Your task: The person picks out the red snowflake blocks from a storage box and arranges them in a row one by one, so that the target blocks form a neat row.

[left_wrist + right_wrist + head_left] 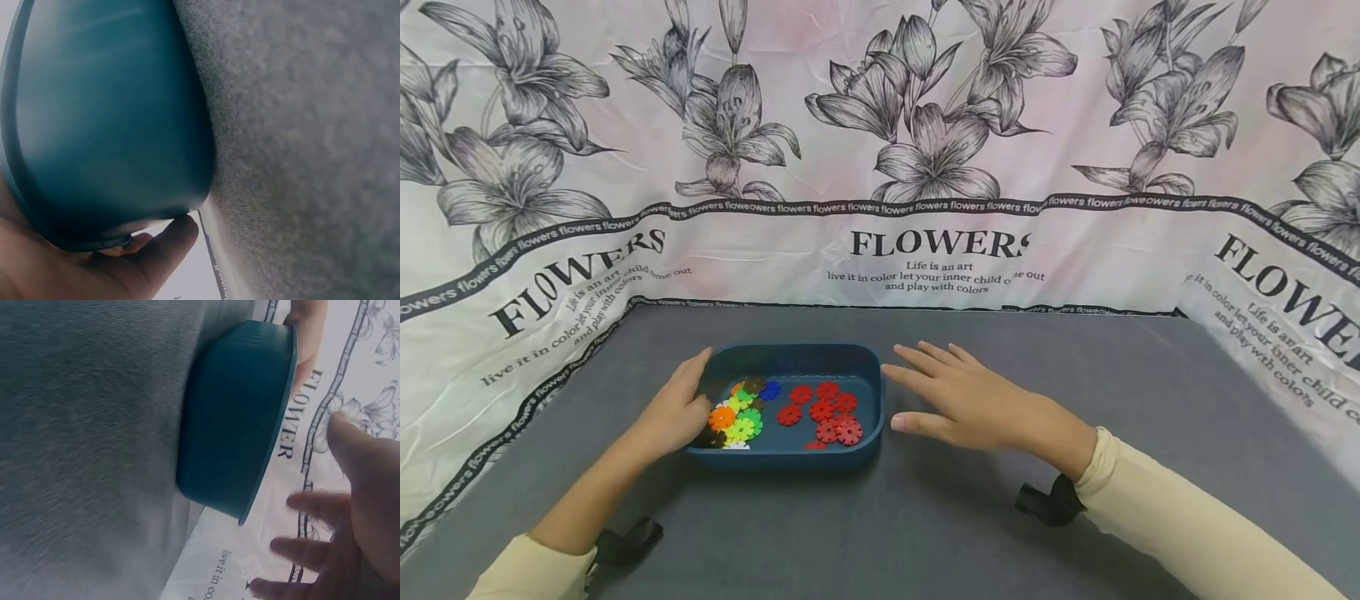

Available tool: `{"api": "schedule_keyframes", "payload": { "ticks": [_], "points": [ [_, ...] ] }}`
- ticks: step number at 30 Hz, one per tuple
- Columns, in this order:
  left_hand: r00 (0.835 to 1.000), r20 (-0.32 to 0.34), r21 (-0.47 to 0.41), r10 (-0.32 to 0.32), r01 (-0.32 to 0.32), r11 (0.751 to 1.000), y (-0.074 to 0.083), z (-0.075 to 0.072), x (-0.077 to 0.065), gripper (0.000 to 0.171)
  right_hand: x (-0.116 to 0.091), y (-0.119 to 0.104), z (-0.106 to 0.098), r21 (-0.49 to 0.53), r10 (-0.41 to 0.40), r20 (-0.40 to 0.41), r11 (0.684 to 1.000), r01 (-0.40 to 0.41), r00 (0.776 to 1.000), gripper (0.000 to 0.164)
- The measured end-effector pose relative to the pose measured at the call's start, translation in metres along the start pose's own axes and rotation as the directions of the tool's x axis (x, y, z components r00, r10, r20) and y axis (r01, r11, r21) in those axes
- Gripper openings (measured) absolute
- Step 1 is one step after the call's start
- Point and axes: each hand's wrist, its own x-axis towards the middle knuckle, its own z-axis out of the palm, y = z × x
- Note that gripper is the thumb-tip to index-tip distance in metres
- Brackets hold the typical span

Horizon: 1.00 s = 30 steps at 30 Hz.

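Note:
A dark blue plastic tub (pixel 790 460) stands on the grey cloth. Inside it, red notched plastic discs (pixel 822 410) lie toward the right. Mixed orange, green, yellow, blue and dark discs (pixel 741 419) are heaped at the left end. My left hand (pixel 672 417) grips the tub's left end, thumb over the rim; in the left wrist view its fingers (pixel 165 250) bend against the outer wall. Just beyond the tub's right end is my right hand (pixel 962 398), palm down, fingers spread. The right wrist view shows those fingers (pixel 306 550) apart from the tub (pixel 234 419).
Grey cloth (pixel 925 533) covers the table around the tub. White fabric printed with flowers and lettering (pixel 940 258) hangs along the back and both sides. Black wrist mounts (pixel 1051 502) sit below both wrists.

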Motion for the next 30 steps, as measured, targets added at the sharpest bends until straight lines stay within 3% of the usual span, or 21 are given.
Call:
{"api": "schedule_keyframes", "payload": {
  "ticks": [11,19,26,30],
  "points": [
    [1.000,0.015,0.013,0.028,-0.028,1.000,0.000,0.001,-0.003,0.078,0.041,-0.014,0.008,-0.024,-0.161,-0.001,0.987,0.161,0.987,0.054],
    [0.999,0.025,0.010,0.023,-0.023,1.000,0.002,0.001,-0.005,0.078,0.069,-0.026,0.015,-0.051,-0.210,0.101,0.975,0.216,0.973,0.038],
    [1.000,0.022,0.013,0.022,-0.022,1.000,0.000,0.003,-0.004,0.078,0.092,-0.035,0.015,-0.051,-0.100,0.249,0.992,0.117,0.963,0.069],
    [1.000,0.013,0.029,0.014,-0.014,0.999,0.000,0.004,-0.003,0.078,0.102,-0.038,0.020,-0.036,-0.068,0.310,0.996,0.084,0.948,0.074]
  ]
}}
